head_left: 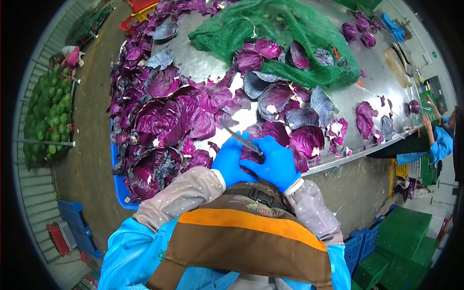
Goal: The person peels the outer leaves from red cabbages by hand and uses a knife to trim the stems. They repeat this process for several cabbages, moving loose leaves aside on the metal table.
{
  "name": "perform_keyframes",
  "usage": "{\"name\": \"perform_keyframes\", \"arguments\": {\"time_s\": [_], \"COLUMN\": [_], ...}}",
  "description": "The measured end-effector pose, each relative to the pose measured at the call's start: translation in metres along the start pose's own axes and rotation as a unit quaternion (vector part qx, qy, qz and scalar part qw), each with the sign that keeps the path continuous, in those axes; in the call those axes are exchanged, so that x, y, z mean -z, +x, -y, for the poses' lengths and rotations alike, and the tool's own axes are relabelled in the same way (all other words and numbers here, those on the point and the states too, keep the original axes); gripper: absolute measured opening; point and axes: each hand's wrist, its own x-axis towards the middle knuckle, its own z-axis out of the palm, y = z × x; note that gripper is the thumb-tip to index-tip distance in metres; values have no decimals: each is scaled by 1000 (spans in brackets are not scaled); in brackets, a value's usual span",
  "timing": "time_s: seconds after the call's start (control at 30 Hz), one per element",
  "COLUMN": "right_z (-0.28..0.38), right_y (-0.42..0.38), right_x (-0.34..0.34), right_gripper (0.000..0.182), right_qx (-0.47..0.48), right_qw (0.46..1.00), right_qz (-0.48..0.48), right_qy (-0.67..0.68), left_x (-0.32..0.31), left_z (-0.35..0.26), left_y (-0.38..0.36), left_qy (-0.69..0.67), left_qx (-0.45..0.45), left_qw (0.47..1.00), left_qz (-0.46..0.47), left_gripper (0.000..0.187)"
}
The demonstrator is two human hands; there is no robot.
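Observation:
Both my hands wear blue gloves and meet at the table's near edge. My right hand (pixel 275 164) is closed at the lower end of a knife (pixel 246 141), whose blade points up and left past my left fingers. My left hand (pixel 231 158) curls beside a dark purple piece of cabbage (pixel 249 154), which is mostly hidden between the hands. Loose purple cabbage leaves (pixel 309 139) lie just beyond my right hand. A large pile of leaves (pixel 159 121) covers the left part of the metal table (pixel 193 60).
A green mesh net (pixel 295 34) lies across the table's far side. Small purple cabbages (pixel 350 31) sit at the far right. A blue crate rim (pixel 126 205) borders the leaf pile. Another person's arms (pixel 435 140) show at the right edge. Green crates (pixel 403 232) stand at lower right.

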Motion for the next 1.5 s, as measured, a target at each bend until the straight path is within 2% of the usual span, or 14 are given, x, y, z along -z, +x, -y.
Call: {"name": "perform_keyframes", "arguments": {"time_s": [0.23, 0.33, 0.43, 0.5, 0.6, 0.7, 0.8, 0.97, 1.1, 1.17, 1.33, 1.4, 1.47, 1.5], "right_z": [-45, -69, -63, -69, -79, -25, 40, 42, 60, 58, 52, 47, 41, 41], "right_y": [12, 12, 1, -9, -20, 5, 27, 10, 2, 2, -2, -5, -12, -12], "right_x": [14, 16, 5, -1, -3, 26, 60, 59, 59, 56, 56, 52, 46, 48], "right_gripper": [22, 19, 21, 25, 40, 53, 60, 58, 49, 44, 37, 34, 30, 28], "right_qx": [15, -110, -103, -160, -173, 47, 173, 153, 135, 105, 140, 156, 178, 185], "right_qw": [999, 992, 982, 984, 974, 956, 962, 984, 986, 988, 985, 983, 978, 978], "right_qz": [20, -50, -114, -44, 3, -62, -33, 50, 25, 31, 40, 57, 79, 77], "right_qy": [-25, -27, 113, 60, 143, 284, 207, 77, 97, 110, 90, 78, 76, 59], "left_x": [-7, -3, 7, 26, 46, 52, 63, 45, 25, 49, 42, 48, 48, 50], "left_z": [-2, 14, 39, 61, 67, 78, 27, 55, 88, 36, 45, 27, 11, 7], "left_y": [0, -1, -4, -4, -17, -18, -20, -39, -28, -30, -36, -22, -32, -32], "left_qy": [65, 75, -117, -193, -557, -599, -577, -611, -687, -583, -515, -541, -556, -585], "left_qx": [26, -25, -3, 28, 84, 74, 42, 107, 120, 96, 39, 107, -32, -15], "left_qw": [997, 997, 993, 980, 826, 794, 808, 780, 717, 807, 857, 833, 829, 807], "left_qz": [-18, -23, -24, -25, 10, 76, 112, 82, 14, 20, 1, 36, 47, 77], "left_gripper": [127, 126, 125, 106, 105, 110, 115, 103, 66, 64, 57, 63, 76, 78]}}
